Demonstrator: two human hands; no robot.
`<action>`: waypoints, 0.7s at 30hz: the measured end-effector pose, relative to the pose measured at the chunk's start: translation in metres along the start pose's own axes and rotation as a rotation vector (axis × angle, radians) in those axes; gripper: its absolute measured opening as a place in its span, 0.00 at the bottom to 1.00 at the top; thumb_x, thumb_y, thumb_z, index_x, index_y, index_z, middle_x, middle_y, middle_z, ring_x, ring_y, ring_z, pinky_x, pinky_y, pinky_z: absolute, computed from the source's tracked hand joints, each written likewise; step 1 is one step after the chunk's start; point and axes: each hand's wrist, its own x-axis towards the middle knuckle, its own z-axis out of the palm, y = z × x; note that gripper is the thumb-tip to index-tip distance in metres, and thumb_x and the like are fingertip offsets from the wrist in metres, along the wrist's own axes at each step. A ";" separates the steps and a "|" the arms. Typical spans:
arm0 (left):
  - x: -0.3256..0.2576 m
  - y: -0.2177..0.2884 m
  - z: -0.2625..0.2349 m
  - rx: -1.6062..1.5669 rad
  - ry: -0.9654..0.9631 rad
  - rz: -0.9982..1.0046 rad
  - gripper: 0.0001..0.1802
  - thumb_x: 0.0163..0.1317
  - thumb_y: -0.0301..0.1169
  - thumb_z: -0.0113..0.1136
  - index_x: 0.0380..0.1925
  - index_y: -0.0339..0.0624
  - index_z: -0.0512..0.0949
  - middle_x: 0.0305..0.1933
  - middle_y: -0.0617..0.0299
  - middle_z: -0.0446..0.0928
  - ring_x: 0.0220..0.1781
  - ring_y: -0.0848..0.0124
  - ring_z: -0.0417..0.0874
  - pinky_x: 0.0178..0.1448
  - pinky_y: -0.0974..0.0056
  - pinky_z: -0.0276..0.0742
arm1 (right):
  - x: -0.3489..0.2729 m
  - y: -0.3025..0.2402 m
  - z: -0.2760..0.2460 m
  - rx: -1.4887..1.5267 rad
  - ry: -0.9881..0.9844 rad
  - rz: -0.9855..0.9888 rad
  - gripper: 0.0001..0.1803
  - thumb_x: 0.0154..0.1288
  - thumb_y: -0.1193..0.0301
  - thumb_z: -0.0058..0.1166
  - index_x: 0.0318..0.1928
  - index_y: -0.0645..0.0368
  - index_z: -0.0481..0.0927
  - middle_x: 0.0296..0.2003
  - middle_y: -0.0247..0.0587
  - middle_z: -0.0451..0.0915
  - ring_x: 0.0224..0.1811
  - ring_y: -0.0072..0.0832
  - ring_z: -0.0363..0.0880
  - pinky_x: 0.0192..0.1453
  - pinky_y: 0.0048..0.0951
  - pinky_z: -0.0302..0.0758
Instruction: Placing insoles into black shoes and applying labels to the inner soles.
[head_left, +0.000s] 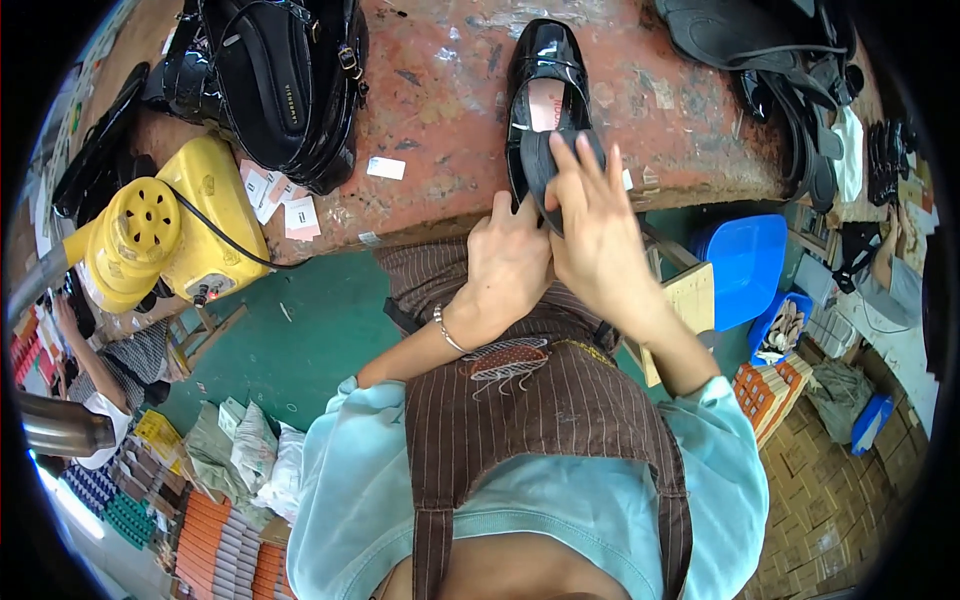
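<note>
- Shoe (545,85), black and glossy, is laid lengthwise at the near edge of the worn red workbench (440,110), toe pointing away and heel end brought to the edge, so that the heel opening lies within reach of both hands.
- A dark insole (560,160) is held over the heel part, seemingly so that it can be aligned with the shoe's inside.
- The left hand (510,265) is pressed against the heel end, fingers curled together; what exactly is gripped cannot be told.
- The right hand (595,235) is raised over the insole, fingers extended and slightly spread, fingertips resting on it.
- Both forearms are angled inward from the lap, wrists nearly touching.
- A yellow machine (165,235) and a black bag (280,85) are left well apart from the shoe.
</note>
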 end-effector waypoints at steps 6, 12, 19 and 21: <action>0.004 0.003 -0.006 0.096 0.062 0.051 0.20 0.44 0.38 0.74 0.38 0.42 0.86 0.50 0.57 0.77 0.41 0.57 0.78 0.34 0.57 0.84 | 0.048 0.026 0.036 -0.047 0.101 -0.028 0.17 0.58 0.80 0.48 0.50 0.69 0.74 0.60 0.62 0.74 0.65 0.51 0.73 0.77 0.63 0.46; 0.003 0.001 -0.008 0.079 0.084 0.036 0.23 0.45 0.39 0.74 0.42 0.43 0.85 0.60 0.58 0.76 0.39 0.56 0.80 0.34 0.59 0.84 | 0.047 0.023 0.034 -0.176 0.149 0.027 0.27 0.57 0.80 0.50 0.61 0.68 0.74 0.54 0.63 0.77 0.61 0.50 0.75 0.76 0.64 0.46; 0.005 0.000 -0.008 0.073 0.093 0.047 0.25 0.44 0.40 0.75 0.43 0.41 0.85 0.63 0.57 0.74 0.39 0.55 0.80 0.34 0.58 0.84 | 0.076 0.024 0.020 -0.045 -0.317 0.195 0.31 0.57 0.81 0.48 0.65 0.67 0.70 0.62 0.67 0.69 0.69 0.54 0.66 0.76 0.63 0.46; 0.006 -0.001 -0.009 0.063 0.120 0.043 0.25 0.44 0.40 0.75 0.43 0.41 0.85 0.62 0.57 0.75 0.40 0.55 0.79 0.34 0.57 0.84 | 0.059 0.025 0.031 -0.094 -0.004 0.062 0.32 0.58 0.82 0.47 0.66 0.74 0.65 0.61 0.67 0.69 0.68 0.55 0.66 0.76 0.63 0.48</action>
